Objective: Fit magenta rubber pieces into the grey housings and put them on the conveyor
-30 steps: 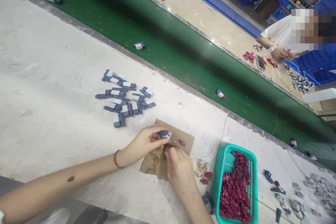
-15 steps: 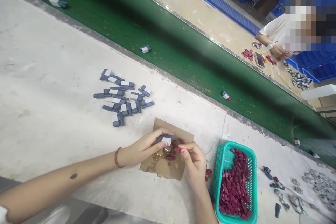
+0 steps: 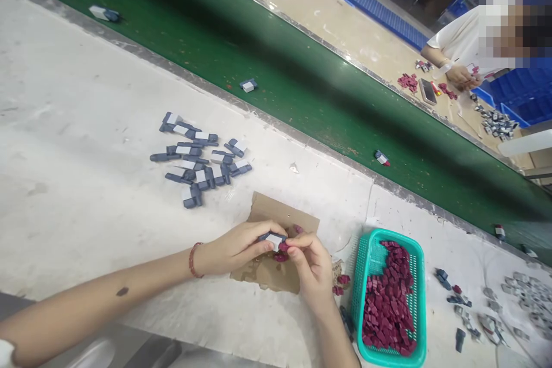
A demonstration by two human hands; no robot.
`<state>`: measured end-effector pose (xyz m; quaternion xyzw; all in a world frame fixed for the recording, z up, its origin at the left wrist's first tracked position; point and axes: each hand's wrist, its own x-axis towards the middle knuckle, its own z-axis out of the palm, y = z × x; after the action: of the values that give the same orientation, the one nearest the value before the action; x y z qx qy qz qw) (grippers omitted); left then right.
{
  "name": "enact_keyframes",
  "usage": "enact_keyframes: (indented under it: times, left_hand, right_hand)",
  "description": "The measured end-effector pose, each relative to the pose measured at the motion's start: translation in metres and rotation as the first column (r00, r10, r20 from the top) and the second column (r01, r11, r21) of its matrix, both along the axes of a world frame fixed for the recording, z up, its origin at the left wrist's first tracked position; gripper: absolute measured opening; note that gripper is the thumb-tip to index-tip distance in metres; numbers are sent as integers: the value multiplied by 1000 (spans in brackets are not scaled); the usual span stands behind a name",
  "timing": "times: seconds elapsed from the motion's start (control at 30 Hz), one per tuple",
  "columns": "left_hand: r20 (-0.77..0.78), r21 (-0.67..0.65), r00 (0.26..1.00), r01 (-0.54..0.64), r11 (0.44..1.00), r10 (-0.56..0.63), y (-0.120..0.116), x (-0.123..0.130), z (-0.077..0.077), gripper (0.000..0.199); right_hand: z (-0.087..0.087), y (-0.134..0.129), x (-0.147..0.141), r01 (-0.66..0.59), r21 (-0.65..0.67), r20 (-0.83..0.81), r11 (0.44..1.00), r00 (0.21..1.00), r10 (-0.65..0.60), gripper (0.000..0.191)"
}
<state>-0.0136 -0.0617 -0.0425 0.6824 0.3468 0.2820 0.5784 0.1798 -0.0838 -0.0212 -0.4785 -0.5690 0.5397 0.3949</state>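
Note:
Over a stained piece of cardboard (image 3: 276,282), my left hand (image 3: 241,247) grips a dark blue and white part (image 3: 273,241) between thumb and fingers. My right hand (image 3: 313,267) pinches a small dark red piece (image 3: 283,246) against the right end of that part. Another red piece (image 3: 280,257) lies on the cardboard just below, and one more (image 3: 298,229) lies near its upper right. The fingers partly hide where the held pieces meet.
Several blue and white parts (image 3: 200,178) lie left of the cardboard. A teal basket (image 3: 421,310) of red pieces stands at the right, beside grey pieces (image 3: 524,293). Beyond runs a green belt (image 3: 302,80) carrying spaced parts; a person (image 3: 452,40) works across it.
My right hand has brought the red piece left, up against the blue and white part. Parts on the belt have shifted slightly right.

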Motion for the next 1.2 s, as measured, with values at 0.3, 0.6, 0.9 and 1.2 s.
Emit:
enact_keyframes:
  times: [0.3, 0.6, 0.9, 1.2]
  left_hand:
    - [-15, 6, 1000, 2, 1000, -2, -1, 0, -4, 41]
    - [-68, 32, 998, -12, 999, 15, -7, 3, 2, 35]
    - [-215, 149, 972, -63, 987, 95, -2, -2, -2, 32]
    - [-259, 346, 912, -220, 912, 318, 115, 41, 25, 42]
  right_hand:
    - [1, -1, -6, -42, 77, 133, 996, 991, 31, 12]
    - [8, -6, -12, 27, -36, 72, 999, 997, -24, 14]
    - [54, -18, 56, 8, 174, 429, 985, 899, -83, 21]
    - [32, -49, 160, 2, 234, 895, 972, 390, -216, 21]
